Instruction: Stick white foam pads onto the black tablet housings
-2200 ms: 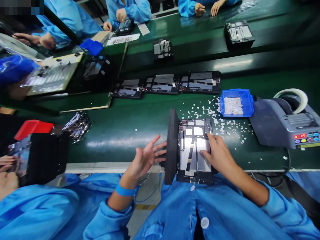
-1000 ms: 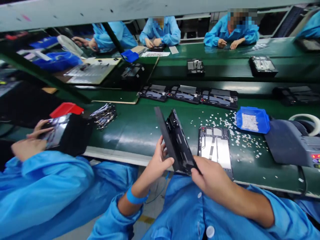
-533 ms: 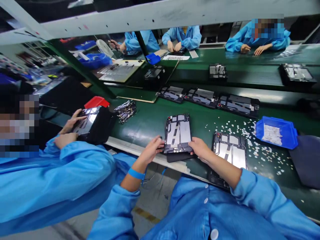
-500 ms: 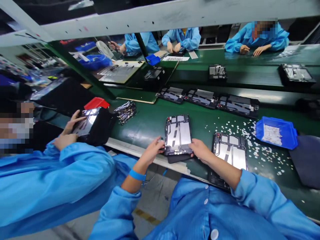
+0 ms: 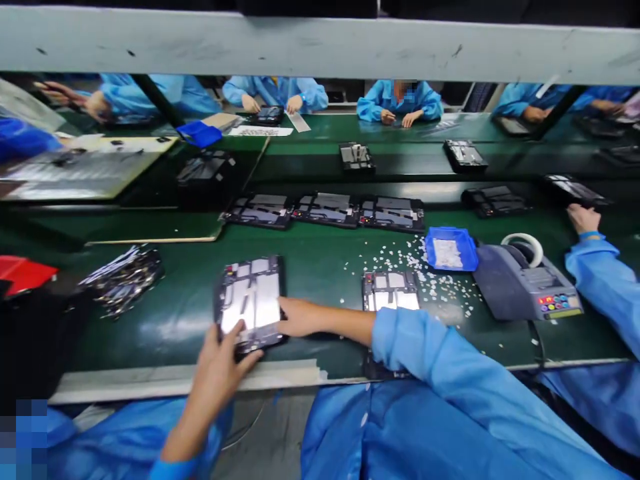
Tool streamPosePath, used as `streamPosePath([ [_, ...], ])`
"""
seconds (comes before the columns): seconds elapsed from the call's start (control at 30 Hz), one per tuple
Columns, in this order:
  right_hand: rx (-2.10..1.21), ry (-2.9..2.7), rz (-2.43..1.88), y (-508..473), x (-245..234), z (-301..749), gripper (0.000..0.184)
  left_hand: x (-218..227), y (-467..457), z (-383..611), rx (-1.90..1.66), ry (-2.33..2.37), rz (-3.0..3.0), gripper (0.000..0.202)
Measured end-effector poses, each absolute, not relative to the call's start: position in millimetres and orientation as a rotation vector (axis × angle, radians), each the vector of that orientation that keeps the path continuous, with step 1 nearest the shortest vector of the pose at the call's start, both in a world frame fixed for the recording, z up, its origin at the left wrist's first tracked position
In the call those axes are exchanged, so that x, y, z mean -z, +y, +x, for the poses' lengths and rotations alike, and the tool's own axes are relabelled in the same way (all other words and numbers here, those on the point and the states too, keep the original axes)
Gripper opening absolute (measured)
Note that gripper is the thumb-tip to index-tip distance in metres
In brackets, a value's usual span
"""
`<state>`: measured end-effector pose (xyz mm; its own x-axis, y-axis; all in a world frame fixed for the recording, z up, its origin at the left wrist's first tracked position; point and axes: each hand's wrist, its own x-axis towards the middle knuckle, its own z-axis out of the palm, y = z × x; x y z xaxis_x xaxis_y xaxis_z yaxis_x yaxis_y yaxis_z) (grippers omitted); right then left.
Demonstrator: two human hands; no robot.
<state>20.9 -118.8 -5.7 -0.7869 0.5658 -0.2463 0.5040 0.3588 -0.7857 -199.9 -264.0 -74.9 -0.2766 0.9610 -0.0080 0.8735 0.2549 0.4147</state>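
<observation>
An opened tablet (image 5: 253,300) lies tilted slightly on the green bench, its silvery batteries and dark edge showing. My right hand (image 5: 303,317) grips its right edge, the thumb side nearest me and the other fingertips hidden. At the lower left corner is my left hand (image 5: 220,363), fingers apart, with fingertips touching the face of the tablet. Under my right forearm sits another opened tablet (image 5: 390,283), partly covered by my sleeve.
Three opened tablets (image 5: 325,209) stand in a row behind. A blue tray (image 5: 463,250) of white bits has loose bits scattered beside it. A grey tape dispenser (image 5: 520,283) is at right, a pile of metal strips (image 5: 125,277) at left. A co-worker's hand (image 5: 584,219) reaches in.
The view has swung to the right, bringing the tape dispenser into sight. My left hand has shifted from the tablet's left edge to its lower corner, its fingers now spread. My right hand stays on the right edge.
</observation>
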Motion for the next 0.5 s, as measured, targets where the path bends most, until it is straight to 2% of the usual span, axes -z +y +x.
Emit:
streamPosePath([
  [0.17, -1.126, -2.574, -1.116, -14.5, -38.0, 61.4, 0.026, 47.5, -245.3, -276.2, -0.195, 2.482, 1.572, 0.067],
  [0.2, -1.054, -2.553, -1.214, 14.9, -46.8, 87.8, 0.025, 38.2, -243.6, -273.7, -0.177, 2.538, 1.555, 0.065],
  [0.27, -0.906, -2.477, -1.48, 73.3, -58.3, 148.2, 0.036, 18.9, -235.7, -247.3, -0.266, 2.538, 1.631, 0.065],
  [0.37, -0.762, -2.365, -1.856, 142.1, -56.7, 226.9, 0.036, -3.1, -196.9, -172.7, -0.562, 2.055, 1.773, 0.073],
  [0.5, -0.731, -2.305, -1.998, 186.2, -36.1, 273.0, 0.039, -7.6, -91.4, -93.6, -0.818, 1.599, 1.162, 0.076],
])
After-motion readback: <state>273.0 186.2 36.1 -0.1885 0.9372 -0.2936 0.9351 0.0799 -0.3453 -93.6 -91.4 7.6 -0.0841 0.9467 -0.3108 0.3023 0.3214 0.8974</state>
